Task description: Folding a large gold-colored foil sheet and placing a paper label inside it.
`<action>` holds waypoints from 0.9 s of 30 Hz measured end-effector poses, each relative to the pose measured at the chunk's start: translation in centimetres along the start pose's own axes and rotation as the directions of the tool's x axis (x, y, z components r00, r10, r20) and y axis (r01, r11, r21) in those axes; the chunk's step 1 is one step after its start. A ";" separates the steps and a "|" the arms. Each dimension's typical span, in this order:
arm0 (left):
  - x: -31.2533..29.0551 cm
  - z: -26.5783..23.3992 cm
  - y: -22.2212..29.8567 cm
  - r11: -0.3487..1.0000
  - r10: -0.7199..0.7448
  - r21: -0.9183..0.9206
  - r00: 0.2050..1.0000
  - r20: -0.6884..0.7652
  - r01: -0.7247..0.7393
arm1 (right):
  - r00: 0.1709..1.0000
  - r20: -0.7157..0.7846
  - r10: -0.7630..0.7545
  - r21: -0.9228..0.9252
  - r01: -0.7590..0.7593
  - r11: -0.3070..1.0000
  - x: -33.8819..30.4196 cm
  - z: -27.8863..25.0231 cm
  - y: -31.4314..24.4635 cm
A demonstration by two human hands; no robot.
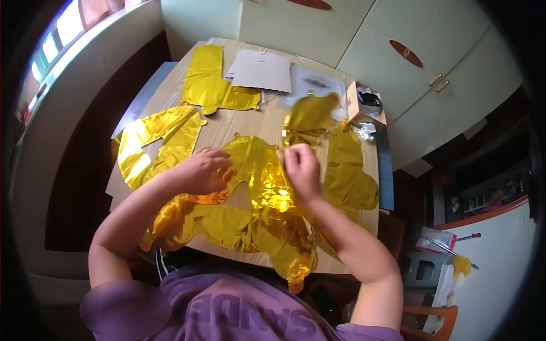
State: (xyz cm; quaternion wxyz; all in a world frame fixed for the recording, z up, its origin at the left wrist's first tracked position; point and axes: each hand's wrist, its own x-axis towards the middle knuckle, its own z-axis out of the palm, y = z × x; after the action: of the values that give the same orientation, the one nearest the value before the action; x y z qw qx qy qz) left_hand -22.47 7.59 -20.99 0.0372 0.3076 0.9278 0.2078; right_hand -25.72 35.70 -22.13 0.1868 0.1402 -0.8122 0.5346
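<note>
Several flat, uninflated gold foil balloons are spread over the wooden table [273,122]. My left hand [206,170] is over the left side of the middle balloon [242,153], with bent fingers slightly apart. To its right, my right hand [301,170] is closed in a fist at the lower edge of a raised, slightly blurred gold foil balloon [310,120]. The fingertips' exact contact is hidden. Crumpled gold foil [227,226] stretches along the near edge, and one end hangs over it.
An L-shaped gold balloon [205,79] and white papers [263,71] lie at the far side. A small wooden box [364,105] with dark contents stands far right, beside crumpled silver foil [367,132]. Pale cabinets [301,28] rise behind; a wooden chair [446,321] is lower right.
</note>
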 end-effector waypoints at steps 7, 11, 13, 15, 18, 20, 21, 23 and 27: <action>-2.0 4.7 -1.7 0.999 0.019 -0.030 0.967 -0.255 -0.028 | 0.941 0.081 0.329 -0.490 -0.250 0.835 -0.2 11.7 2.4; -2.3 3.9 -2.6 0.999 0.039 -0.018 0.981 -0.190 -0.044 | 0.891 0.276 0.361 -0.557 -0.158 0.815 0.7 12.9 1.7; -2.2 3.3 -3.6 0.994 0.096 -0.029 0.979 -0.182 -0.102 | 0.875 0.456 0.164 -0.412 0.045 0.910 1.3 10.9 3.9; -2.9 3.5 -5.0 0.993 0.097 -0.044 0.974 -0.207 -0.109 | 0.911 0.400 0.101 -0.273 0.014 0.962 0.3 8.4 1.9; -2.6 3.8 -5.3 0.986 0.141 -0.055 0.956 -0.258 -0.160 | 0.882 0.443 0.161 -0.119 -0.120 0.986 0.0 4.6 2.4; -2.6 3.5 -5.1 0.996 0.084 -0.014 0.962 -0.260 -0.091 | 0.798 0.601 0.049 -0.342 0.201 0.918 -0.4 3.4 1.7; -2.4 3.4 -4.8 0.998 0.058 0.006 0.964 -0.259 -0.058 | 0.735 0.678 0.019 -0.418 0.363 0.833 -0.8 3.0 1.2; -1.5 3.3 -3.8 0.994 0.066 -0.066 0.951 -0.302 -0.090 | 0.709 0.699 0.093 -0.477 0.366 0.799 -1.8 3.3 0.4; -0.5 4.3 -1.4 0.992 0.096 -0.054 0.958 -0.271 -0.115 | 0.759 0.622 0.192 -0.597 0.301 0.744 -3.9 6.3 -0.9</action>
State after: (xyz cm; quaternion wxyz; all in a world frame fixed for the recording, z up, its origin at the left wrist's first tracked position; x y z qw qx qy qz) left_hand -21.96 7.84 -25.49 -0.0893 0.3241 0.8988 0.2813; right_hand -22.84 29.68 -25.39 -0.0519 0.2651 -0.9553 0.1197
